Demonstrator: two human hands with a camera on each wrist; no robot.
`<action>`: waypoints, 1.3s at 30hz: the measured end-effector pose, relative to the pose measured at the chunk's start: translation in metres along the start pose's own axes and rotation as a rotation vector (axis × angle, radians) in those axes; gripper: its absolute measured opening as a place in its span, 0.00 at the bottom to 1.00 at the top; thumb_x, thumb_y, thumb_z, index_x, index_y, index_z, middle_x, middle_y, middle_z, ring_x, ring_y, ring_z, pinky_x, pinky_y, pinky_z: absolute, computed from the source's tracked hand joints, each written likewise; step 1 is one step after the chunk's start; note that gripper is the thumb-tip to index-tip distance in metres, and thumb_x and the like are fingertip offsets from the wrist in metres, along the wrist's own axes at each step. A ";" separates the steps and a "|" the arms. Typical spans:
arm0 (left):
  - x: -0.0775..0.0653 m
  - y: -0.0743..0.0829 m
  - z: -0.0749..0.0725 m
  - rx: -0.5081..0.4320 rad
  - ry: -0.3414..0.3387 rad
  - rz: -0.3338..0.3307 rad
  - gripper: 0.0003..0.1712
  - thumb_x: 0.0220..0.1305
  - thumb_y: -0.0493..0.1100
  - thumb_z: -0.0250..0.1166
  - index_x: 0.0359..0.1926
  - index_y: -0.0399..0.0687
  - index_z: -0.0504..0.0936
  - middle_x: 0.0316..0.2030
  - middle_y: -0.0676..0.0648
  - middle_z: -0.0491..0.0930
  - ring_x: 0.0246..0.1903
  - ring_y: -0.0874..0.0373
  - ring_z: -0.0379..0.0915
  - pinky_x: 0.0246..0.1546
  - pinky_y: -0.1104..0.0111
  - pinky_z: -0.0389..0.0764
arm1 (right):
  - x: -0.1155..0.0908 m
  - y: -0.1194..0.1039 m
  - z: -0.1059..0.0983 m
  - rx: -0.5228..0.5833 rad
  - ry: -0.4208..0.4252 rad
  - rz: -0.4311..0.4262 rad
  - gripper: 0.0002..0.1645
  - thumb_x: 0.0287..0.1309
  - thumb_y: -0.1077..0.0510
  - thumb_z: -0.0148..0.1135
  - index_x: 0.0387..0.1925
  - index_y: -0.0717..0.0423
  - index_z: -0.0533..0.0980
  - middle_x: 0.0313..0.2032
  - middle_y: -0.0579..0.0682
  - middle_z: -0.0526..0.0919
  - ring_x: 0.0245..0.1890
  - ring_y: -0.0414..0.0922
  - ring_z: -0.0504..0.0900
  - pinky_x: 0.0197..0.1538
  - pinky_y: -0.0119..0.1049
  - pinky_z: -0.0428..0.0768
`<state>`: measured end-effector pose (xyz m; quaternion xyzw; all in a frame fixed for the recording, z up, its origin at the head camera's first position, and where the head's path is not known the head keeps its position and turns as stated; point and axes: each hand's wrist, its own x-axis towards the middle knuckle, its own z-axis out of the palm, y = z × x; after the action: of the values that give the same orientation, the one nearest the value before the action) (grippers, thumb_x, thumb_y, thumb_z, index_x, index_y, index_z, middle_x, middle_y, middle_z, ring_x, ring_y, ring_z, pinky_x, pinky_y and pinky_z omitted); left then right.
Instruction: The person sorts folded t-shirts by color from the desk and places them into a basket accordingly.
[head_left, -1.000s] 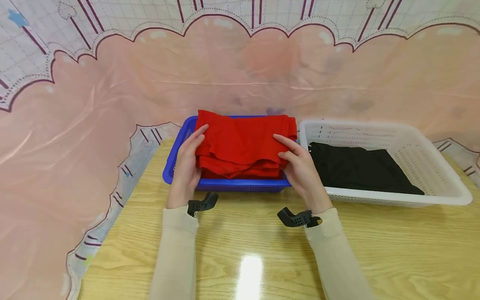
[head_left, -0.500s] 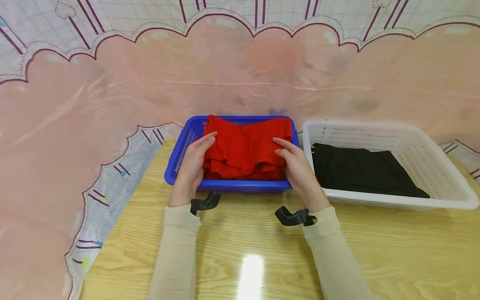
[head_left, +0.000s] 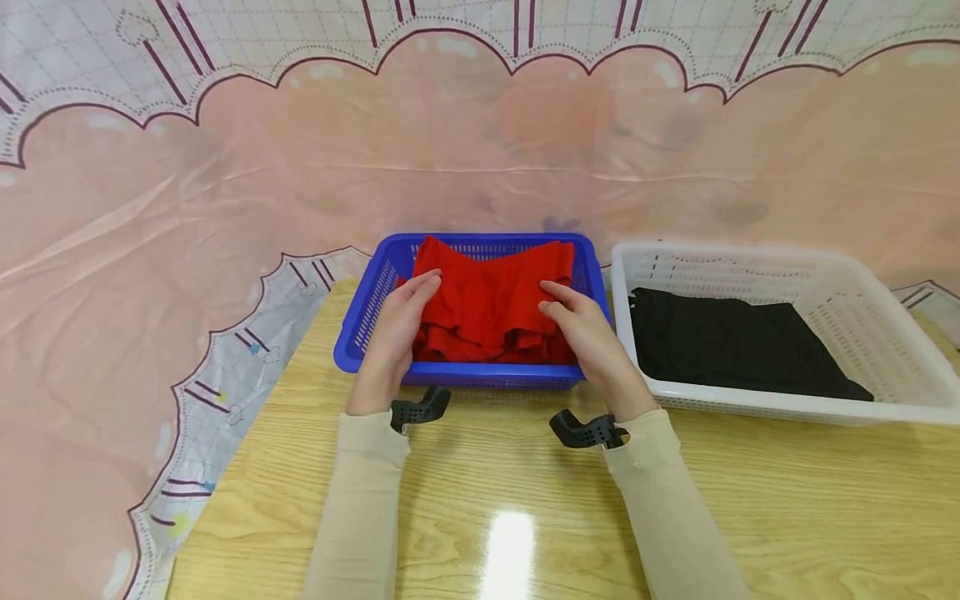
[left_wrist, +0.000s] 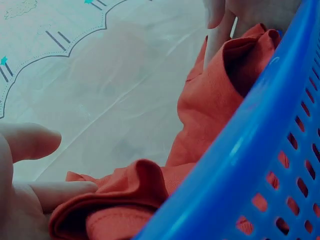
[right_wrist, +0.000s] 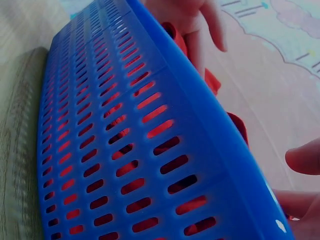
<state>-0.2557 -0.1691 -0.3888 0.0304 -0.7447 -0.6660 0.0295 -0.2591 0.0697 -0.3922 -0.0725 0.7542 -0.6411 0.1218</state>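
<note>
A folded red garment lies in the blue basket, its layers sagging in the middle and its far corners standing up near the back rim. My left hand is at the garment's left side, inside the basket. In the left wrist view the thumb stands apart from the straight fingers, which touch the cloth. My right hand reaches over the right front of the basket, fingertips beside the garment's right edge. Its thumb is likewise spread from the fingers in the right wrist view. Lower fingers are partly hidden.
A white basket stands close on the right, holding a folded black garment. Both baskets sit toward the back of the wooden table. A pink patterned sheet hangs behind them.
The red garment has come down from above the rim into the blue basket. Both hands have lowered with it, moved slightly inward, and their thumbs have come off the cloth.
</note>
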 end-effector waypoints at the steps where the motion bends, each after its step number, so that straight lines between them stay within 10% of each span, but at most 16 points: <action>1: 0.000 0.000 0.001 0.010 0.004 -0.003 0.27 0.64 0.52 0.52 0.61 0.45 0.67 0.60 0.52 0.64 0.62 0.59 0.51 0.62 0.63 0.50 | 0.000 0.000 0.000 -0.013 0.000 -0.005 0.27 0.64 0.54 0.45 0.64 0.49 0.59 0.64 0.47 0.56 0.64 0.45 0.53 0.64 0.45 0.51; 34: -0.003 -0.002 0.003 0.081 0.024 -0.004 0.30 0.63 0.52 0.53 0.63 0.45 0.63 0.62 0.50 0.60 0.63 0.57 0.50 0.62 0.61 0.50 | -0.001 0.004 0.004 -0.267 -0.078 -0.004 0.33 0.61 0.43 0.48 0.66 0.45 0.55 0.65 0.47 0.55 0.65 0.46 0.50 0.63 0.50 0.51; 39: -0.005 -0.002 0.003 0.095 0.034 -0.007 0.30 0.62 0.53 0.53 0.63 0.48 0.63 0.61 0.51 0.61 0.56 0.55 0.57 0.50 0.64 0.65 | 0.000 0.004 0.004 -0.278 -0.059 -0.012 0.34 0.61 0.44 0.48 0.66 0.47 0.54 0.65 0.48 0.54 0.65 0.47 0.50 0.63 0.49 0.52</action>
<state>-0.2512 -0.1656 -0.3913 0.0455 -0.7748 -0.6294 0.0383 -0.2578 0.0671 -0.3968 -0.1121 0.8314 -0.5289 0.1287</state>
